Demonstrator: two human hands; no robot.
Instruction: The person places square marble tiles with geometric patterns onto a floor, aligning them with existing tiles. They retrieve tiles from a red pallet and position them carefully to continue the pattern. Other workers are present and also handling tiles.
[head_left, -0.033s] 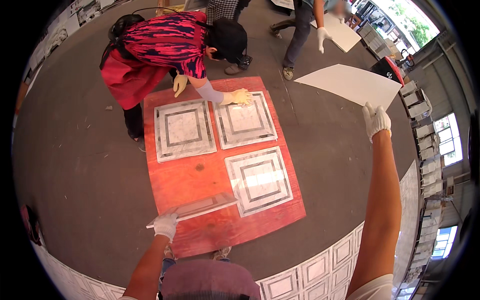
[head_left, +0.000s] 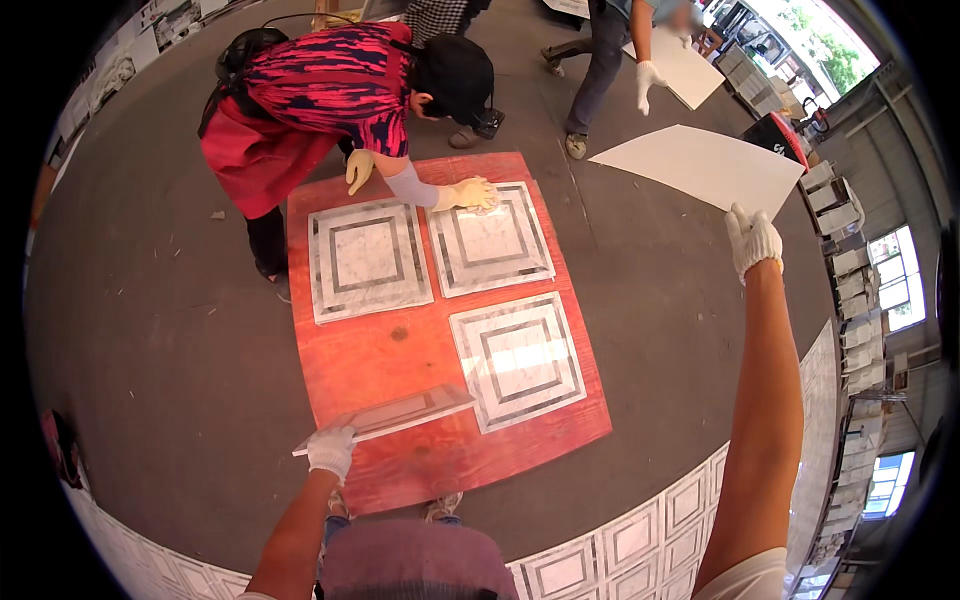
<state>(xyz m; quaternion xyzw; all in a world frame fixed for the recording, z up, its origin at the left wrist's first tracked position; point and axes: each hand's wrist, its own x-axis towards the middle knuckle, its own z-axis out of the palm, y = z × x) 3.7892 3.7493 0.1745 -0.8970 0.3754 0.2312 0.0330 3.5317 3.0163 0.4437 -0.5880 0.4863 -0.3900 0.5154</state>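
My left hand (head_left: 331, 452), in a white knit glove, is closed on the near left edge of a marble-patterned tile (head_left: 400, 410). That tile is tipped up steeply over the red board (head_left: 420, 350), so its face shows only as a thin band. Out to the right, my gloved right hand (head_left: 754, 240) grips the near corner of a large thin white sheet (head_left: 705, 168). Three similar tiles with grey square borders lie flat on the board: far left (head_left: 368, 255), far right (head_left: 490, 245) and near right (head_left: 518, 362).
Across the board a co-worker (head_left: 320, 90) bends over, a yellow-gloved hand (head_left: 468, 194) on the far right tile. Another person (head_left: 600, 60) stands beyond the white sheet. Bordered tiles (head_left: 630, 535) cover the floor behind me. White stacks (head_left: 835, 205) line the right wall.
The co-worker's gloved hand has shifted slightly left on the far right tile. My hands, the tipped tile and the white sheet look almost unchanged.
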